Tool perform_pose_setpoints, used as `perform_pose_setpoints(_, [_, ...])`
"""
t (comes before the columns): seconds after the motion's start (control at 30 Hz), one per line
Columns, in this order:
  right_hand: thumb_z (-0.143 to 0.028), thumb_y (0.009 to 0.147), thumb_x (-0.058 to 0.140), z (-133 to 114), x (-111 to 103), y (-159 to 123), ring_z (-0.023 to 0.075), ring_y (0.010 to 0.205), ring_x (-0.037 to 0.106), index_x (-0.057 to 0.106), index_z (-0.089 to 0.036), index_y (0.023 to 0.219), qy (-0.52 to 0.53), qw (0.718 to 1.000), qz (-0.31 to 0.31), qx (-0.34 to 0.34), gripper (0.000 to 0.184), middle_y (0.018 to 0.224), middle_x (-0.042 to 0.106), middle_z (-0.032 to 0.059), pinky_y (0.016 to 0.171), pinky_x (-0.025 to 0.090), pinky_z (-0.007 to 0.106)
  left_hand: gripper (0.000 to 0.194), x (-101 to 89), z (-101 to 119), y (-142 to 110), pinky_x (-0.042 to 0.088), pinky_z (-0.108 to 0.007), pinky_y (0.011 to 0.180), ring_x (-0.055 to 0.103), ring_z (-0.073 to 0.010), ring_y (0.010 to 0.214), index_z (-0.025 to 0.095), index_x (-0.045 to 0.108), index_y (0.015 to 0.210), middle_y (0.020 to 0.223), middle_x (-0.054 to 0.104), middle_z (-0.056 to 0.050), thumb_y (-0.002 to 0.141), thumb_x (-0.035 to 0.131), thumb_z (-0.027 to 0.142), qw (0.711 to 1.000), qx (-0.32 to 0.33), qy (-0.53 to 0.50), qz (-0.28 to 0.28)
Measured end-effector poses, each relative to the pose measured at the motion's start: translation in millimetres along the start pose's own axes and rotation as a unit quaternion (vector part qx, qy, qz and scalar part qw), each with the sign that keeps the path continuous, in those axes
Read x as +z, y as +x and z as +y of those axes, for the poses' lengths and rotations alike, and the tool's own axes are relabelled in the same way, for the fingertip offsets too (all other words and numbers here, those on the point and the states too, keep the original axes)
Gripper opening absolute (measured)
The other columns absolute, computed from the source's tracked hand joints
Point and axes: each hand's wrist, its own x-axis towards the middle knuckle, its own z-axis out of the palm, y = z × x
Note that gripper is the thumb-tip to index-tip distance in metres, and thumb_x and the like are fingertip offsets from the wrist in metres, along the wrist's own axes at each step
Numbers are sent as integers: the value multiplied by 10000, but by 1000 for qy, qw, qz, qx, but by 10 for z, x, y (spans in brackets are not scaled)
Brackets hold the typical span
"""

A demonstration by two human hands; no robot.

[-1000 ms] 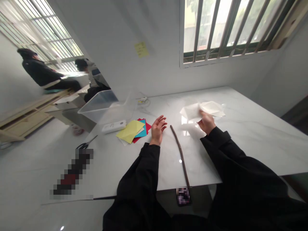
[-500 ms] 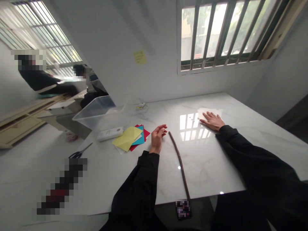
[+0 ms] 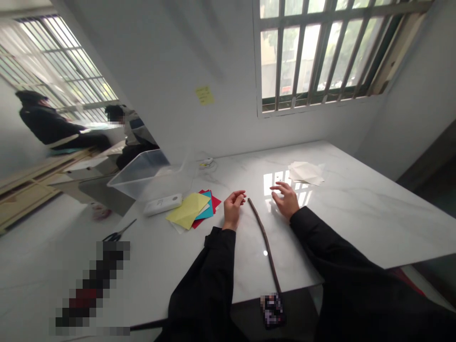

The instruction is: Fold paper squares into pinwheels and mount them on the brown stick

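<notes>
Empty hands, neither one gripping. The left hand curls loosely just beside the top of the thin stick, which lies on the white table. The right hand is open, fingers spread, near a pile of white paper. Colored paper lies past the left hand.

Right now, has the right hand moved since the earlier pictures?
Yes. The right hand has slid off the white paper and moved closer to the stick, which stayed in the same place on the table.
</notes>
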Motion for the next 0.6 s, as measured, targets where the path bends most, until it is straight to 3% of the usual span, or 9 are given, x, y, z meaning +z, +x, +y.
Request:
perform_pose_setpoints(0.07, [-354,905,595,-127,152,-95,295,1058,736,811,-321,977,58,997,-34,34,230,1219,753,74,855,649,479,241,31,-24,-15,490,-284,697,622,-142,704,193,802,948,848,745,-49,766,741,339,1000,14,17,5])
perform_pose_setpoints(0.17, [-330,856,583,-196,201,-101,254,833,731,789,-330,865,75,993,-49,75,206,994,781,33,801,642,445,207,57,-26,-90,519,-315,719,645,-175,727,208,796,960,857,751,-57,807,698,305,996,42,77,1])
perform_pose_setpoints(0.27, [-336,827,576,-189,143,-51,258,818,736,780,-318,849,73,990,-22,120,206,894,791,19,823,632,443,257,-84,66,-165,556,-388,839,694,-253,945,245,801,1070,1094,774,-97,858,655,256,969,131,211,-10])
perform_pose_setpoints(0.33, [-342,824,573,-184,113,-32,258,823,743,781,-311,856,69,988,-11,138,212,848,793,12,841,624,435,314,-326,175,-172,511,-466,1049,661,-321,1173,248,797,1134,1227,753,-119,850,664,224,928,215,305,13])
perform_pose_setpoints(0.4, [-342,823,574,-186,106,-28,250,804,741,785,-299,855,54,989,-15,138,217,824,792,9,860,612,425,394,-660,289,-148,363,-527,1238,594,-365,1330,219,767,1239,1338,721,-146,858,669,231,893,242,375,55])
perform_pose_setpoints(0.5, [-322,825,570,-187,122,-31,234,800,738,801,-260,873,36,991,-28,129,244,819,790,19,879,588,395,578,-1169,400,-115,242,-582,1303,451,-412,1498,153,667,1429,1574,571,-199,882,678,342,829,203,508,121])
perform_pose_setpoints(0.6, [-293,833,570,-174,128,-33,218,795,731,816,-225,897,28,990,-25,136,264,821,791,33,866,567,361,667,-1493,412,-139,269,-556,1305,419,-425,1537,50,621,1472,1643,477,-269,919,640,424,764,132,619,126])
